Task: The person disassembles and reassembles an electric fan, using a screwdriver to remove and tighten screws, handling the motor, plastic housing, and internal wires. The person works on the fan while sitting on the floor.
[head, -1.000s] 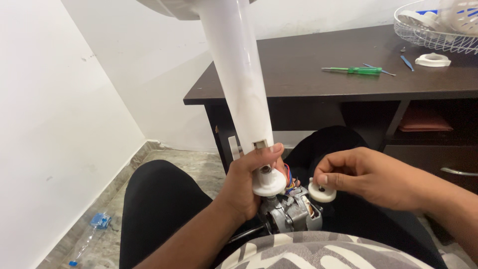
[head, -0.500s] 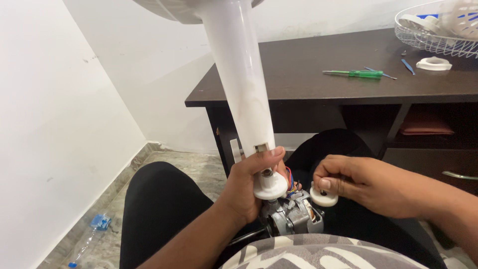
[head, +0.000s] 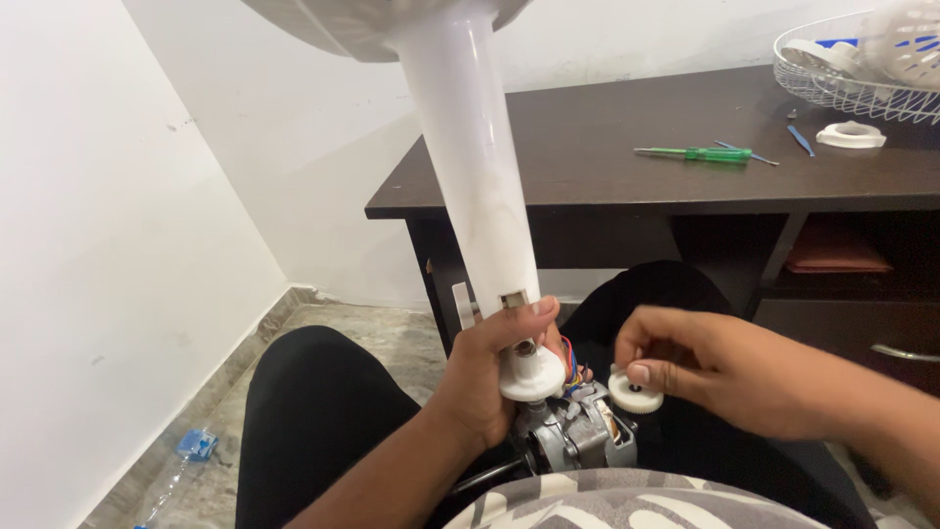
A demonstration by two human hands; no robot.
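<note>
A white fan stand pole (head: 475, 186) rises from my lap toward the top of the view. My left hand (head: 494, 377) grips its lower end, just above the flared white collar (head: 532, 374). Under the collar sits a grey metal motor (head: 578, 436) with coloured wires. My right hand (head: 720, 367) pinches a small round white knob (head: 634, 392) beside the motor, to the right of the collar.
A dark wooden desk (head: 587, 171) stands ahead with a green screwdriver (head: 700, 154), a white ring (head: 850, 135) and a white wire guard (head: 862, 64) at the far right. The white wall is on the left. A blue-capped plastic bottle (head: 186, 456) lies on the floor.
My right hand has shifted slightly on the knob and turned it a little; my left hand keeps its grip on the pole.
</note>
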